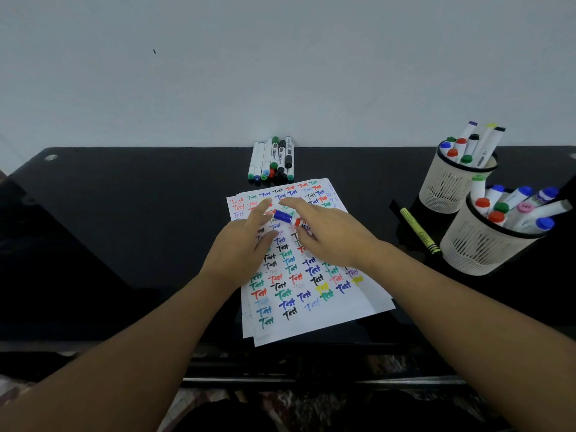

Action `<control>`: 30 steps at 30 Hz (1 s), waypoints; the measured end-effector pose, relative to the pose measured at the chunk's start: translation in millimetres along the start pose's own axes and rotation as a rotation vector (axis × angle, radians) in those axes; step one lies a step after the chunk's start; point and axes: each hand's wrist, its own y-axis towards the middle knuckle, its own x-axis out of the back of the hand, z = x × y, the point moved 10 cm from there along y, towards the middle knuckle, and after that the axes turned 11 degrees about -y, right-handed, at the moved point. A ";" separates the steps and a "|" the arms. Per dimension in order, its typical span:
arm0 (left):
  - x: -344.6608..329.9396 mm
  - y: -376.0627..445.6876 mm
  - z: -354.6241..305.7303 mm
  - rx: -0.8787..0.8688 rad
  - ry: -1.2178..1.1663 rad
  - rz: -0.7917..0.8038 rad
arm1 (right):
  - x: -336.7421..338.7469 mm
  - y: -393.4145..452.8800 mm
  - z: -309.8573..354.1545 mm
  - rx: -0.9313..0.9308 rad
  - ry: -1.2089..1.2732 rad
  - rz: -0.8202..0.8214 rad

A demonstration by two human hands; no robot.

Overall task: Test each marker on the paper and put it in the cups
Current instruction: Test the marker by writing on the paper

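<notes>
A white paper (343, 310) covered with coloured "Test" words lies on the black table. Above its upper part my right hand (333, 235) grips a white marker with a blue cap (283, 215), the cap pointing left. My left hand (240, 244) is beside it with straight, spread fingers, the index tip at the cap's end; whether it touches is unclear. A pile of several markers (274, 159) lies at the wall behind the paper. Two white mesh cups stand at the right, a far cup (448, 185) and a near cup (480, 247), both holding several markers.
A yellow-green marker (419, 232) lies on the table just left of the near cup. The black table (124, 213) ends at the wall behind and at an edge in front of me.
</notes>
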 end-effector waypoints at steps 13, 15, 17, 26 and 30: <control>-7.8 5.5 9.5 -0.008 0.113 0.032 | -5.8 -9.0 -18.8 -0.129 0.179 -0.025; -8.2 6.1 10.6 -0.001 0.118 0.036 | -7.4 -8.9 -19.5 -0.142 0.204 -0.012; -8.5 6.0 11.6 0.011 0.111 0.045 | -7.5 -9.3 -23.4 -0.177 0.288 0.000; -7.2 5.7 9.8 0.012 0.106 0.056 | -1.9 -13.6 -52.9 -0.400 0.794 -0.035; -6.8 5.1 9.5 0.011 0.107 0.058 | -3.7 -18.0 -61.6 -0.424 0.792 -0.039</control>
